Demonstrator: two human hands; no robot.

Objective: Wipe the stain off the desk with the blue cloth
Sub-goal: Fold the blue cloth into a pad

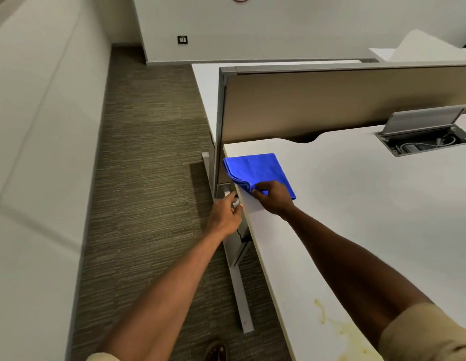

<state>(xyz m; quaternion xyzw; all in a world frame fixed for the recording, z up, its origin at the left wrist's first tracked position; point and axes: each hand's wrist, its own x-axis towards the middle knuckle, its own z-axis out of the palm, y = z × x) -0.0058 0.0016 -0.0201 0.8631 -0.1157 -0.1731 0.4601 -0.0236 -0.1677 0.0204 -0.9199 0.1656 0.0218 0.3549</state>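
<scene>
A folded blue cloth (255, 171) lies at the far left corner of the white desk (356, 204). My right hand (274, 198) pinches the cloth's near corner, lifting the edge slightly. My left hand (226, 217) rests at the desk's left edge just beside it, fingers loosely apart, holding nothing. A yellowish stain (338, 327) is smeared on the desk near its front edge, partly hidden under my right forearm and sleeve.
A beige partition panel (343, 105) stands along the back of the desk. An open cable box (424, 142) with a raised lid sits at the right. Carpeted floor and the desk's metal leg (239, 290) lie to the left, with a white wall beyond.
</scene>
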